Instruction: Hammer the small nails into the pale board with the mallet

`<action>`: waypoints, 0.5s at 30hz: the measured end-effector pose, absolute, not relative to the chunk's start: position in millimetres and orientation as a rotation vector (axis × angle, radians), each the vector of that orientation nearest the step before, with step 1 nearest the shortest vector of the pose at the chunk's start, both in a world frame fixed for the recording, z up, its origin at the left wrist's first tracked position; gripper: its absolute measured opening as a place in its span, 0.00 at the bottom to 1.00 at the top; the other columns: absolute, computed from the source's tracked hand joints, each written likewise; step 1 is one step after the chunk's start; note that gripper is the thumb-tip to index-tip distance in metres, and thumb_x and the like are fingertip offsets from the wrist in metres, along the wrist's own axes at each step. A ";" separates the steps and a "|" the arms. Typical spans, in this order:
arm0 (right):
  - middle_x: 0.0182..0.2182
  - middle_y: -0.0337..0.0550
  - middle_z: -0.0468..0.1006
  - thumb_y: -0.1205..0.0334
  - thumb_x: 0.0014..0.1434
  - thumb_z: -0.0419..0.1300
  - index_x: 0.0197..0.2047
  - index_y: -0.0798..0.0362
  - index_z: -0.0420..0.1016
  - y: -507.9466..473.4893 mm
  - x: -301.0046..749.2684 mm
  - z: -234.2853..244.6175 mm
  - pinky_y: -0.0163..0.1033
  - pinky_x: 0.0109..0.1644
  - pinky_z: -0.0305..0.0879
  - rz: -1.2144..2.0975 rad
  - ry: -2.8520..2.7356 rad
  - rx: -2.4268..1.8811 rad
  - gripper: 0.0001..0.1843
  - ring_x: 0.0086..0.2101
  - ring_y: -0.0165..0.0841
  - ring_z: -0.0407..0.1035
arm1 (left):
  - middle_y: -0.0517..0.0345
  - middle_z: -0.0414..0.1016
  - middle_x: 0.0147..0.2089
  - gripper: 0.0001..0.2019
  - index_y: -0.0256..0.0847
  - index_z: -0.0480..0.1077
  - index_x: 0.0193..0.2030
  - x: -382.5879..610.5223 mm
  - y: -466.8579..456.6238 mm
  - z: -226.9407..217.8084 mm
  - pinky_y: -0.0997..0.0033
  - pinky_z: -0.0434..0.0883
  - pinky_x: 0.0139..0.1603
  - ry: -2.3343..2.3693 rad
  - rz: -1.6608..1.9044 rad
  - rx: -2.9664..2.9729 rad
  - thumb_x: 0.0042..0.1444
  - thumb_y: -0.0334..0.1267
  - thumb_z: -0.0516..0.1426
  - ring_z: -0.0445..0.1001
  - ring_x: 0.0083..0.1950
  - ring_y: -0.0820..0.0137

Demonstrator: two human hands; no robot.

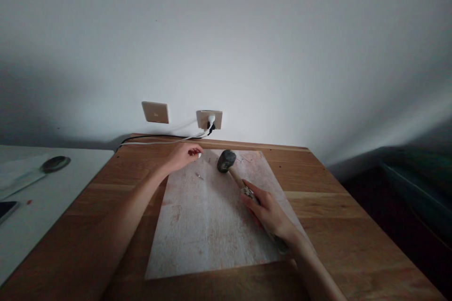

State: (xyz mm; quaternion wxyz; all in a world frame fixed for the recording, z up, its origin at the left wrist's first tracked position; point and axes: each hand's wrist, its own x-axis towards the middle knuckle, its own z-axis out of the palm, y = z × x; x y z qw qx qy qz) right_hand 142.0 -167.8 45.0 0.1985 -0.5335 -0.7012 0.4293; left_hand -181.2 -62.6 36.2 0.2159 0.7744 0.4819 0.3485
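My right hand (270,211) is wrapped round the wooden handle of a rubber mallet (226,161). The mallet's black head is over the far part of a pale, worn board (197,225). At the board's far left edge my left hand (184,156) is closed, with a small white piece (199,155) at its fingertips; its kind is too small to make out. A thin metal bit, perhaps a nail (199,176), lies on the board in front of that hand. Several thin nail-like pieces (243,160) show near the board's far edge, beside the mallet head.
Beneath the board is a wooden table (321,202) against a white wall. Plugs sit in a wall socket (209,119), their cables (158,137) running along the table's back edge. A white surface (42,216) on the left bears a dark round object (55,163) and a dark flat device (7,209).
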 end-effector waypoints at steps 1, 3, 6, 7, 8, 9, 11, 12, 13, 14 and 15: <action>0.17 0.33 0.69 0.42 0.69 0.53 0.74 0.62 0.62 -168.2 142.1 44.8 0.34 0.20 0.59 1.209 -1.956 -1.499 0.41 0.17 0.32 0.65 | 0.57 0.84 0.38 0.09 0.40 0.80 0.40 -185.6 -60.7 32.5 0.71 0.72 0.40 1.334 0.990 2.118 0.56 0.31 0.59 0.78 0.36 0.68; 0.16 0.32 0.68 0.41 0.69 0.52 0.74 0.62 0.61 -168.9 142.5 44.4 0.34 0.20 0.58 1.223 -1.940 -1.510 0.41 0.17 0.31 0.65 | 0.56 0.85 0.38 0.08 0.40 0.80 0.39 -188.8 -58.7 25.5 0.70 0.73 0.42 1.326 1.001 2.089 0.56 0.32 0.59 0.79 0.37 0.67; 0.16 0.32 0.68 0.42 0.69 0.52 0.74 0.61 0.60 -169.2 143.0 43.9 0.33 0.20 0.58 1.219 -1.942 -1.510 0.41 0.16 0.31 0.65 | 0.56 0.85 0.39 0.08 0.41 0.80 0.40 -184.5 -57.8 18.5 0.70 0.74 0.43 1.343 0.993 2.078 0.55 0.31 0.60 0.79 0.37 0.67; 0.17 0.32 0.69 0.42 0.69 0.52 0.74 0.61 0.61 -169.1 143.1 43.7 0.33 0.20 0.59 1.211 -1.947 -1.511 0.40 0.17 0.31 0.66 | 0.56 0.85 0.39 0.09 0.41 0.80 0.40 -182.5 -57.8 17.4 0.70 0.74 0.43 1.347 0.995 2.078 0.55 0.31 0.59 0.79 0.37 0.67; 0.17 0.33 0.70 0.42 0.69 0.52 0.74 0.61 0.61 -168.9 143.1 43.5 0.33 0.20 0.59 1.206 -1.949 -1.512 0.40 0.17 0.31 0.66 | 0.56 0.85 0.39 0.09 0.41 0.80 0.40 -180.8 -57.9 16.7 0.70 0.74 0.43 1.347 0.997 2.081 0.55 0.30 0.59 0.80 0.38 0.67; 0.17 0.33 0.70 0.42 0.69 0.53 0.74 0.61 0.61 -168.7 143.2 43.2 0.33 0.20 0.59 1.203 -1.951 -1.510 0.40 0.17 0.31 0.66 | 0.57 0.85 0.39 0.09 0.41 0.80 0.40 -179.7 -58.1 16.5 0.70 0.74 0.43 1.344 0.999 2.085 0.55 0.30 0.59 0.80 0.38 0.67; 0.17 0.33 0.69 0.43 0.69 0.53 0.74 0.62 0.62 -168.3 143.3 42.2 0.33 0.20 0.59 1.200 -1.949 -1.503 0.40 0.17 0.31 0.66 | 0.57 0.85 0.39 0.09 0.41 0.80 0.40 -178.6 -59.1 16.8 0.71 0.74 0.42 1.333 0.996 2.096 0.55 0.30 0.59 0.79 0.37 0.68; 0.16 0.32 0.69 0.44 0.69 0.53 0.74 0.62 0.62 -168.2 143.4 41.7 0.33 0.20 0.58 1.200 -1.948 -1.499 0.39 0.17 0.31 0.65 | 0.58 0.85 0.38 0.08 0.41 0.80 0.39 -178.5 -60.0 17.2 0.71 0.73 0.42 1.328 0.992 2.101 0.55 0.29 0.60 0.79 0.37 0.69; 0.16 0.32 0.68 0.44 0.69 0.53 0.74 0.62 0.62 -168.2 143.5 41.2 0.33 0.20 0.58 1.202 -1.947 -1.495 0.39 0.17 0.30 0.65 | 0.58 0.84 0.37 0.08 0.41 0.80 0.39 -178.5 -61.0 17.7 0.71 0.73 0.42 1.328 0.991 2.104 0.55 0.29 0.60 0.79 0.36 0.69; 0.16 0.32 0.68 0.44 0.69 0.53 0.74 0.62 0.61 -168.4 143.6 40.8 0.33 0.20 0.58 1.207 -1.944 -1.492 0.39 0.17 0.30 0.64 | 0.58 0.84 0.36 0.08 0.40 0.80 0.39 -178.4 -62.1 18.1 0.72 0.73 0.41 1.330 0.991 2.107 0.55 0.29 0.60 0.78 0.36 0.69; 0.16 0.32 0.67 0.44 0.69 0.53 0.74 0.62 0.61 -168.6 143.6 40.7 0.33 0.20 0.58 1.212 -1.942 -1.488 0.39 0.17 0.30 0.64 | 0.59 0.84 0.35 0.08 0.40 0.80 0.39 -178.2 -63.2 18.4 0.72 0.72 0.40 1.334 0.992 2.107 0.55 0.29 0.60 0.78 0.35 0.70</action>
